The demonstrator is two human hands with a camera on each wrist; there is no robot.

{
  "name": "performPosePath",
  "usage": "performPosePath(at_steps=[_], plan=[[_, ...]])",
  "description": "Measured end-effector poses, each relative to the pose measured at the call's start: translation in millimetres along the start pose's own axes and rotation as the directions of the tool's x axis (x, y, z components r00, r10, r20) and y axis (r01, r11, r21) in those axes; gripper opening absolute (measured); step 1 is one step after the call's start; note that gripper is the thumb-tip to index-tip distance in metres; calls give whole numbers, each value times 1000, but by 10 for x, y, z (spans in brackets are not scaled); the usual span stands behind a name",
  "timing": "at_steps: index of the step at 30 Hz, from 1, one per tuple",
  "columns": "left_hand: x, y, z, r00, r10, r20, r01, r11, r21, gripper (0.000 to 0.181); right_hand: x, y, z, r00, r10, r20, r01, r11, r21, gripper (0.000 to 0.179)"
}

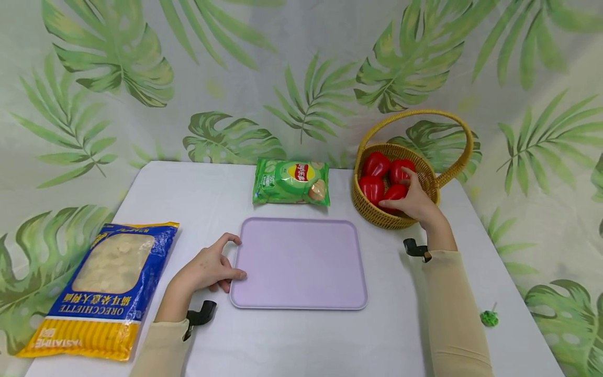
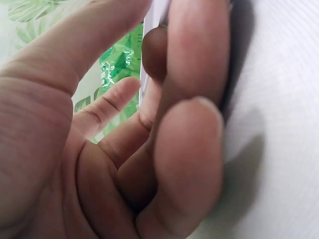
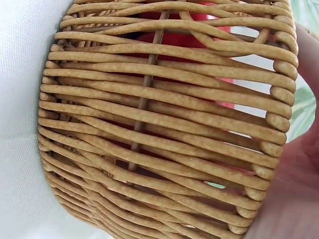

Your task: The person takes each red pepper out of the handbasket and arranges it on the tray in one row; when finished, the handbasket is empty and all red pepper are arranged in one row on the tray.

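My left hand [image 1: 209,266] is at the left edge of a pale purple tray [image 1: 301,262]. Its thumb lies over the rim and the other fingers bend beside and below it, pinching that edge. In the left wrist view, the curled fingers [image 2: 189,144] are close to the white cloth. My right hand [image 1: 414,201] reaches over the near rim of a wicker basket [image 1: 377,212], thumb and bent fingers spread about a glossy red fruit [image 1: 394,193]. Several similar red fruits lie around it. In the right wrist view, the basket's woven side [image 3: 164,114] hides the fingertips.
A green bag of chips [image 1: 291,182] lies behind the tray. At the left is a blue and yellow pasta bag [image 1: 99,293]. A small green ball-like thing [image 1: 489,318] lies at the right. The basket's tall handle [image 1: 416,112] arches above the fruits.
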State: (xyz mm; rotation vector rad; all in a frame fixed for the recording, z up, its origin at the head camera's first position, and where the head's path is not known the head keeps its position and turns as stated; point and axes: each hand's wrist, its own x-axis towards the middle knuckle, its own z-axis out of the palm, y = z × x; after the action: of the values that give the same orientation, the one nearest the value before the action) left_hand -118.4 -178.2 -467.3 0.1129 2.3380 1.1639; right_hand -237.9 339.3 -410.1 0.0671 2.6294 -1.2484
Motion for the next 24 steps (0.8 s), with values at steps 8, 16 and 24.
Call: performPosePath(at_steps=[8, 16, 24], plan=[[3, -19, -3, 1000, 0, 7, 0, 1000, -11, 72, 21, 23, 24, 1000, -13, -23, 13, 1000, -15, 117], [-18, -20, -14, 1000, 8, 20, -7, 1000, -26, 69, 35, 38, 14, 1000, 13, -23, -15, 998, -53, 118], [-30, -9, -19, 1000, 2, 23, -1, 999, -33, 68, 38, 16, 5, 998, 61, -12, -61, 994, -89, 112]])
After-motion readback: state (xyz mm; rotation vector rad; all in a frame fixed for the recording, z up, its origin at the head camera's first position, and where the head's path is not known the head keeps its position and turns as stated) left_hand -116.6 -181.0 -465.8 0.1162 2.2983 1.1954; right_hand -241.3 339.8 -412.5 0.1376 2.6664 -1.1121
